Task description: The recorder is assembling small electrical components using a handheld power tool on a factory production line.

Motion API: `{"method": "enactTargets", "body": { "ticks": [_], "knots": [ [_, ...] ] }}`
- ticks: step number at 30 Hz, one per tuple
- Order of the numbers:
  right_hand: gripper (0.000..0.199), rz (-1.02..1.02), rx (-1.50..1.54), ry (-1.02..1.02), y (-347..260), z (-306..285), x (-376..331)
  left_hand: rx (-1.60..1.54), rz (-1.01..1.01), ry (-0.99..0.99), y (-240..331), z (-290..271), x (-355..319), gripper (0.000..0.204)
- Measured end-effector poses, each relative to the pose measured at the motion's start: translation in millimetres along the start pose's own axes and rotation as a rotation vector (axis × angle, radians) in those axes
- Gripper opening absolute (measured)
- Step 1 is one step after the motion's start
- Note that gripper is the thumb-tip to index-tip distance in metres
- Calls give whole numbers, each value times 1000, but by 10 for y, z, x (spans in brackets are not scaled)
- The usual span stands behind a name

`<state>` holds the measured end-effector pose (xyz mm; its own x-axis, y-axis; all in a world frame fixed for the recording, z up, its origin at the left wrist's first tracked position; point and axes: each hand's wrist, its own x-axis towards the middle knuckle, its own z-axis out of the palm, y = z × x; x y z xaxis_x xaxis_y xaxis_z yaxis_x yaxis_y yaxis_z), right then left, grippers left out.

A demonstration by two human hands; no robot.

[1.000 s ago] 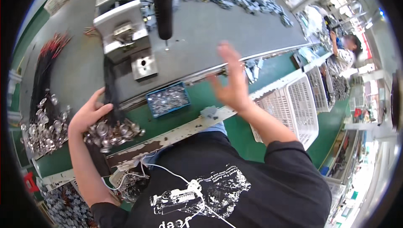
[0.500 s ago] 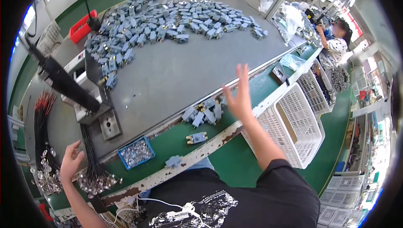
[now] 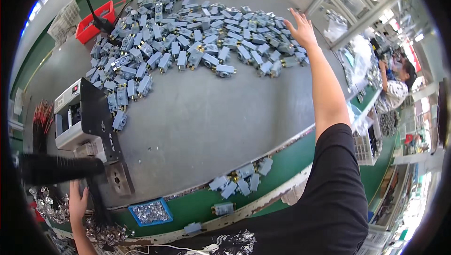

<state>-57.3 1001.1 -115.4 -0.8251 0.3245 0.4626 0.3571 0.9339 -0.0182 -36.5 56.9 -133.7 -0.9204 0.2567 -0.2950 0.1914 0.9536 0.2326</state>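
Two hands in frame, well apart. Left hand (image 3: pixel 77 204) sits low at the left edge of the grey table (image 3: pixel 202 119), fingers loosely curled beside a heap of small shiny metal rings (image 3: pixel 47 205); cannot tell if it actually pinches anything, the black press handle (image 3: pixel 61 169) blurs across just above it. Press fixture (image 3: pixel 89 128) stands just right of that hand, with a blue tray of small metal parts (image 3: pixel 151 212) on the green ledge below. Small cluster of grey-blue switch blocks (image 3: pixel 242 183) lies at the table's near rim. Big pile of grey-blue switch blocks (image 3: pixel 188 43) spreads across the far side of the table. Right hand (image 3: pixel 303 28) is stretched out over the pile's right end, fingers spread open, gripping nothing; nearest blocks lie just under and left of the fingertips (image 3: pixel 294 12), contact not clear. White mesh basket (image 3: pixel 364 147) off the right edge.
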Motion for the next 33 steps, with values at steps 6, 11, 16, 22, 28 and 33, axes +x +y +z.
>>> {"method": "enactTargets", "body": {
  "ticks": [6, 11, 16, 22, 28, 33],
  "knots": [
    [84, 322, -161, -405, 183, 641, 215, -24, -113, -41, -661, 275, -26, 62],
    [69, 45, -4, -276, -260, 575, -14, -73, -78, -64, -600, 185, 14, 58],
    [69, -200, 176, -217, -1303, 276, -618, 103, -224, -230, -5, -26, 104, 60],
    [50, -356, 613, -11, -1663, -97, -713, 37, -81, -156, 38, 1, 29, 74],
    [71, 360, -248, 107, 1154, -36, -848, 76, 21, -86, -232, 114, 28, 80],
    [71, 243, 216, -307, 391, 200, -718, 19, 1, -106, -279, 61, -24, 82]
  ]
}}
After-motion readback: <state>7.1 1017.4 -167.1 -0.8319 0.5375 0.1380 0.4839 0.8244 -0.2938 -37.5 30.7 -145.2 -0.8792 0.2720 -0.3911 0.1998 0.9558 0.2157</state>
